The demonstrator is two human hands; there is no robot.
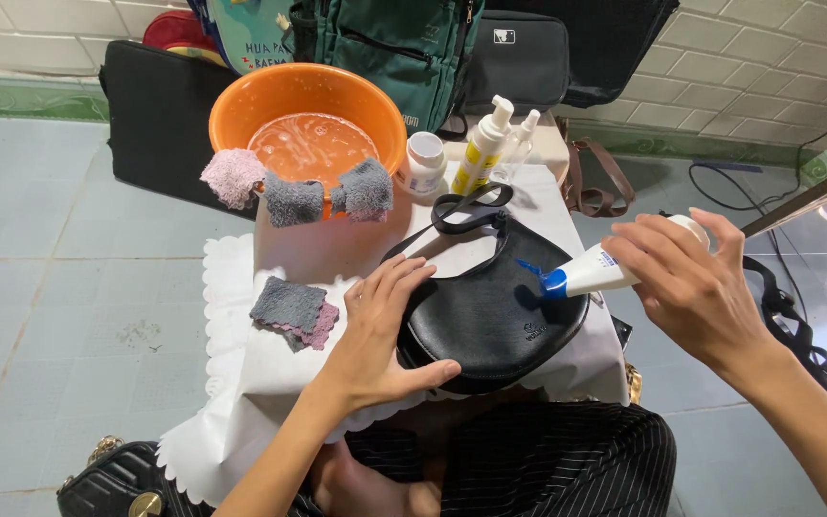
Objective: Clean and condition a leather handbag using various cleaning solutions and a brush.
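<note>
Two bare hands work over a small white-covered table (289, 364). The left hand (380, 330) lies spread on the near left edge of a rounded black leather handbag (490, 306), steadying it. The right hand (686, 278) grips a white squeeze tube with a blue cap (591, 273), its tip over the bag's right side. An orange plastic basin (308, 105) sits far left.

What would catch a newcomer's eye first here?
The orange basin of sudsy water at the back, cloths draped on its rim. Nearer, the left hand rests on a black handbag, while the right hand tilts a white tube with a blue nozzle over it.
</note>
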